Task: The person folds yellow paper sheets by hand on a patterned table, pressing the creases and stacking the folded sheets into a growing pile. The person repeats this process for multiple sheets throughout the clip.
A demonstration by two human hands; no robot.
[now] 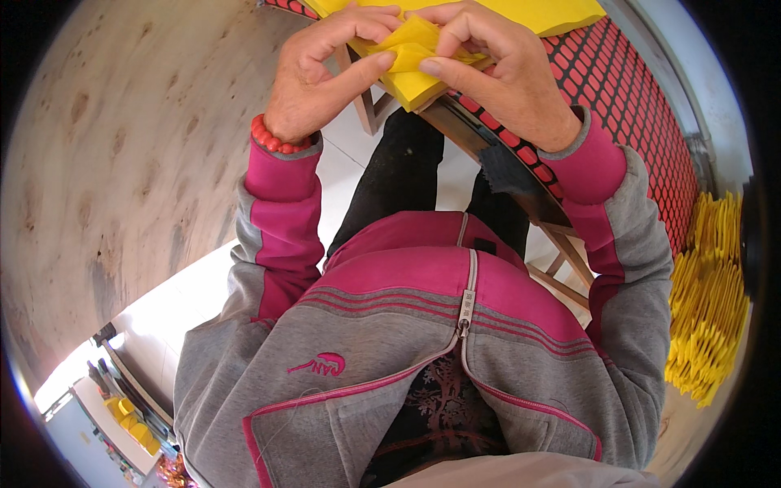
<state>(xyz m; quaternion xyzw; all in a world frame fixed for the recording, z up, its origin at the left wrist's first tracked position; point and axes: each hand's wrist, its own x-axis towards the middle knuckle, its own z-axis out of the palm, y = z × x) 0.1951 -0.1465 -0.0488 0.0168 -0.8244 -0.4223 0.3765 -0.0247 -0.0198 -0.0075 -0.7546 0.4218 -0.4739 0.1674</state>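
Observation:
A partly folded sheet of yellow paper (418, 84) is held up in front of me, its creased layers overlapping and one corner pointing down toward me. My left hand (325, 77) pinches its left side between thumb and fingers; a red bead bracelet circles that wrist. On the other side, my right hand (498, 71) grips the paper's right edge with thumb and curled forefinger. Just beyond both hands, a larger flat yellow sheet or stack (529, 11) lies on the red and black patterned table cover (622, 89).
To the left stretches a large plywood board (114, 154). Many folded yellow paper pieces (706, 301) are piled at the right. A wooden stool or table leg (565, 256) stands below the table edge. More yellow pieces (130, 423) sit on a surface at lower left.

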